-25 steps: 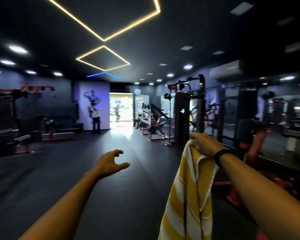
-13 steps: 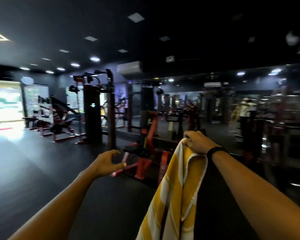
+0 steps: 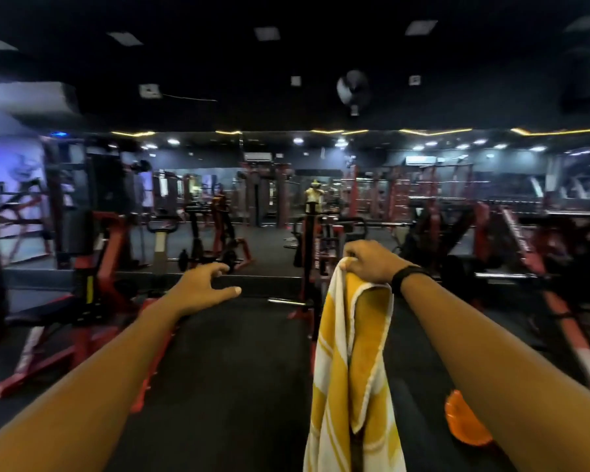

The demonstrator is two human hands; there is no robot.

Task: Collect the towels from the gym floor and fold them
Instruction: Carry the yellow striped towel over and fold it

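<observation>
I've swung right, away from the doorway; my right hand (image 3: pixel 370 262) still pinches the yellow towel (image 3: pixel 351 369), left hand (image 3: pixel 203 287) loosely spread (holding nothing), hunting more towels.

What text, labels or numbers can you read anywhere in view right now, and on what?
None can be read.
Yellow-and-white striped towel gripped by the right hand: stripes only, no label showing.
Black wristband: plain, no text visible.
Red gym machines: any markings too blurred to read.
Left hand: holds nothing.
</observation>
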